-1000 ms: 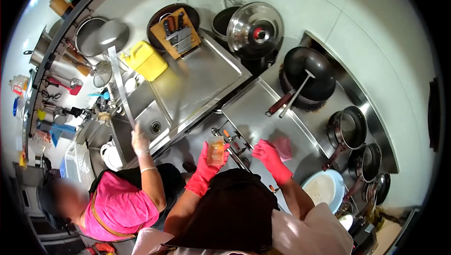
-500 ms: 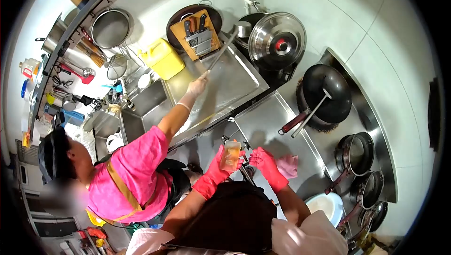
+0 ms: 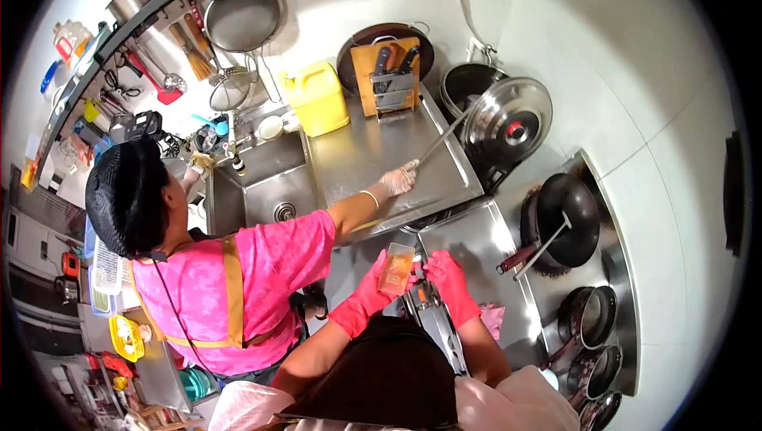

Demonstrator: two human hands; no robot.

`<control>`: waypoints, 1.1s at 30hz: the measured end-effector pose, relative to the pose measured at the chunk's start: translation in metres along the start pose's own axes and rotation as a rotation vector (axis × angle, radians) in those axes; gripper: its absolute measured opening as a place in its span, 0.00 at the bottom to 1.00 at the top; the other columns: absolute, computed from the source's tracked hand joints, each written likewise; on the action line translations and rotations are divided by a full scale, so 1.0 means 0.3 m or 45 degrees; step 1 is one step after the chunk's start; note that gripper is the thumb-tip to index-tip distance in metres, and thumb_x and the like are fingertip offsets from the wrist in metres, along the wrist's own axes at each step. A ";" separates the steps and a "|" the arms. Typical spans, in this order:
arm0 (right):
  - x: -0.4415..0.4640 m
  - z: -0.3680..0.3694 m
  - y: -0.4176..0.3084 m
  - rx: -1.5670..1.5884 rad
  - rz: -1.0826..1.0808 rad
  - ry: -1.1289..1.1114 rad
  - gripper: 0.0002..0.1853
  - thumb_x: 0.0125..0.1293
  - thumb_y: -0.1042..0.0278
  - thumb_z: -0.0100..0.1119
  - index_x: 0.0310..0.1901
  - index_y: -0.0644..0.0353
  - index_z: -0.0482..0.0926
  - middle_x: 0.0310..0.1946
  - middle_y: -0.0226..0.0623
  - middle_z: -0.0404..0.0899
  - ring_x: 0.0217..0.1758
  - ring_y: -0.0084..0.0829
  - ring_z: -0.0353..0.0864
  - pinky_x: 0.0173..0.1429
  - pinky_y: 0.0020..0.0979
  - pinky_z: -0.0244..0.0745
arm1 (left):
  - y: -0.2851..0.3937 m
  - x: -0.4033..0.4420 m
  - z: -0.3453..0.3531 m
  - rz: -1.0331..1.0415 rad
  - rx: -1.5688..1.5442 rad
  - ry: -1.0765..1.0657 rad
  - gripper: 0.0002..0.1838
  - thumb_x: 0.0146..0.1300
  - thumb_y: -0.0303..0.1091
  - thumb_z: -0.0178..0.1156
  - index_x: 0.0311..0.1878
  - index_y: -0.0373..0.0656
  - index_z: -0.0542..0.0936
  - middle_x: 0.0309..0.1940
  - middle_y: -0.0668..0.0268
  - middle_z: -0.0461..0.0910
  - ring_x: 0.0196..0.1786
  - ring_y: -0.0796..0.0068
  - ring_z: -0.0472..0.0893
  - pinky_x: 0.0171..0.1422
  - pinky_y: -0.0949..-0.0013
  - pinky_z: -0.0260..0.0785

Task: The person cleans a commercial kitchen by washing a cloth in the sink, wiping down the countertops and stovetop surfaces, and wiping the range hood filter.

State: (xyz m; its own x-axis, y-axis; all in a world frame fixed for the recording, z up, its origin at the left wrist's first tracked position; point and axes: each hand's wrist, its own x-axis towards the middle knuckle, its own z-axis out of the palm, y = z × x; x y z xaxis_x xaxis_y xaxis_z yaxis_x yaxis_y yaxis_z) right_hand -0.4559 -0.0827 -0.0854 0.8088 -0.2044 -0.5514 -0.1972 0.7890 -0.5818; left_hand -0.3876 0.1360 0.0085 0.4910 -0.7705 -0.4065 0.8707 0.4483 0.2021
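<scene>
My left hand (image 3: 367, 298), in a pinkish-red rubber glove, is closed around a small clear plastic container (image 3: 396, 271). The container is tilted towards me, and orange-yellow colour shows inside it. Just to its right is my right hand (image 3: 451, 284), gloved the same way, its fingers curled together. What those fingers hold, if anything, is hidden. Both hands are in front of my dark apron (image 3: 377, 375), over the gap beside the steel counter (image 3: 476, 264). A pink cloth (image 3: 492, 321) lies on that counter, to the right of my right hand.
At my left, a co-worker in a pink shirt (image 3: 262, 288) reaches across with a gloved hand (image 3: 399, 179) on a long-handled ladle (image 3: 439, 141). A lidded pot (image 3: 508, 123), a wok (image 3: 567, 225) and several pans (image 3: 591, 316) stand ahead and right. A sink (image 3: 270, 185) lies beyond the co-worker.
The view has swung, so the surroundings appear shifted. The co-worker's ladle has come down, its bowl now hidden by the pot's lid. My left hand still holds the container; my right hand stays beside it.
</scene>
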 end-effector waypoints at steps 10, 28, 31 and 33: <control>0.402 0.309 -0.269 -0.371 -0.248 0.111 0.26 0.70 0.49 0.59 0.61 0.59 0.75 0.48 0.44 0.82 0.43 0.38 0.85 0.47 0.40 0.83 | 0.145 0.015 -0.057 0.032 0.032 -0.163 0.39 0.73 0.65 0.49 0.71 0.40 0.70 0.62 0.51 0.79 0.52 0.57 0.84 0.58 0.58 0.79; 1.171 0.272 -0.052 -1.834 -0.595 0.423 0.21 0.64 0.48 0.65 0.51 0.53 0.79 0.38 0.41 0.82 0.33 0.37 0.81 0.35 0.39 0.78 | 0.482 0.070 -0.053 0.221 0.076 0.147 0.39 0.73 0.66 0.47 0.72 0.43 0.70 0.66 0.55 0.77 0.56 0.59 0.82 0.63 0.59 0.75; 1.013 0.465 -0.163 -1.927 -0.629 0.639 0.11 0.63 0.60 0.61 0.42 0.57 0.79 0.39 0.51 0.83 0.38 0.47 0.83 0.39 0.44 0.78 | 0.494 0.070 -0.069 0.218 0.039 0.232 0.39 0.73 0.67 0.47 0.72 0.43 0.70 0.66 0.57 0.77 0.56 0.59 0.83 0.63 0.59 0.75; 1.009 0.515 -0.257 -1.707 -0.743 0.712 0.07 0.62 0.67 0.59 0.39 0.58 0.77 0.35 0.49 0.83 0.37 0.48 0.82 0.38 0.44 0.77 | 0.498 0.072 -0.065 0.230 -0.036 0.254 0.39 0.74 0.66 0.45 0.73 0.43 0.70 0.66 0.56 0.77 0.55 0.59 0.83 0.62 0.58 0.76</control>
State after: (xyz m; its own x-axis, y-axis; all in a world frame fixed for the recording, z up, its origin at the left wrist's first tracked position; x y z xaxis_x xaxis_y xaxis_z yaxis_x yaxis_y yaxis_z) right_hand -0.1102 -0.1158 -0.1151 0.7057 -0.7077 -0.0353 -0.5188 -0.4822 -0.7059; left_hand -0.2473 0.1952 0.0127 0.6213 -0.5735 -0.5340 0.7668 0.5854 0.2634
